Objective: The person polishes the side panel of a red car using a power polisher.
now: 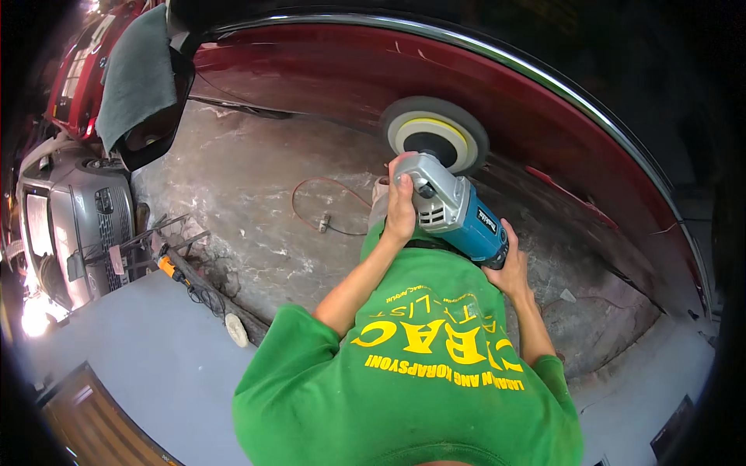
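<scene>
Both my hands hold a blue and silver Makita rotary polisher (466, 215). My left hand (401, 201) grips the metal head end, near the pad. Around the rear of the blue motor housing, my right hand (510, 262) is closed. The round foam polishing pad (434, 131), with a grey outer rim, a pale ring and a yellow edge, faces the dark red car door panel (326, 70). Whether the pad touches the paint cannot be told. A chrome trim strip (524, 58) runs along the panel above it.
A grey cloth (140, 81) hangs over the car's side mirror (157, 140). On the concrete floor lies a thin red cable (297, 201). To the left are a metal stand (192, 233), an orange power tool (169, 267), a pale round pad (236, 330) and a silver vehicle (93, 221).
</scene>
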### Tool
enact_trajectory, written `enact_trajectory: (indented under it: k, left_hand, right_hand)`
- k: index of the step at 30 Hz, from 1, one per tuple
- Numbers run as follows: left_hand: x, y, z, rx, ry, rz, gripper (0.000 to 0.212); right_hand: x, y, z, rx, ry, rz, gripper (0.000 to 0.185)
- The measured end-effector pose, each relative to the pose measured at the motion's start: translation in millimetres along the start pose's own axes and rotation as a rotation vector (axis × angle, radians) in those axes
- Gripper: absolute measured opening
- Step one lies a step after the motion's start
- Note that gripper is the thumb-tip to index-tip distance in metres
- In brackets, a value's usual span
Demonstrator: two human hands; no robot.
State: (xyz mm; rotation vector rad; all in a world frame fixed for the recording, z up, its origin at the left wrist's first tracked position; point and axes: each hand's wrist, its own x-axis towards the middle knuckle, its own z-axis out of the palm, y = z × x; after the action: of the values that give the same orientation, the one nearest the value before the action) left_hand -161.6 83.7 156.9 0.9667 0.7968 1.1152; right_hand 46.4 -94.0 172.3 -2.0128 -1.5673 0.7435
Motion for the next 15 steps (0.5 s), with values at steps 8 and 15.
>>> enact_trajectory:
  k: [8, 15]
  left_hand:
    - [57.9, 29.2, -90.5, -0.079, 0.233, 0.001, 0.063]
    - [143.4, 90.3, -242.8, -0.325, 0.400, -0.084, 0.078]
  right_hand:
    - [89.7, -68.9, 34.2, 0.041, -0.089, -0.249, 0.101]
    - [194.1, -213.9, 95.4, -0.026, -0.318, -0.368, 0.111]
